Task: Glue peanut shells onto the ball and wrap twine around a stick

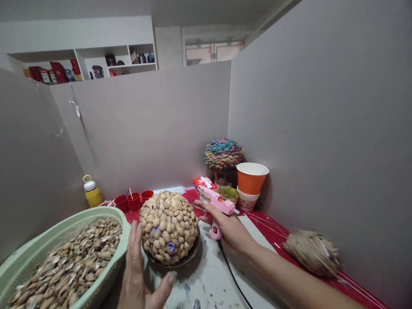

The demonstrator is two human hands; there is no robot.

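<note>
A dome covered in peanut shells (169, 223) sits on a dark round plate (193, 251), with purple patches showing between the shells. My left hand (137, 277) is open at its near left side, the thumb spread away from the fingers and nothing in the grasp. To the right of the dome, my right hand (222, 223) holds a pink hot glue gun (214, 198). Its fingers reach toward the dome, and a black cord trails from the grip. Whether those fingertips touch the shells I cannot tell.
Peanut shells (77, 257) fill a green colander (124, 240) at left. Behind are red cups (134, 201), a yellow bottle (93, 195), a multicoloured mushroom-shaped piece (223, 154) and an orange paper bucket (252, 180). A twine bundle (310, 252) lies right, beside a grey partition (322, 128).
</note>
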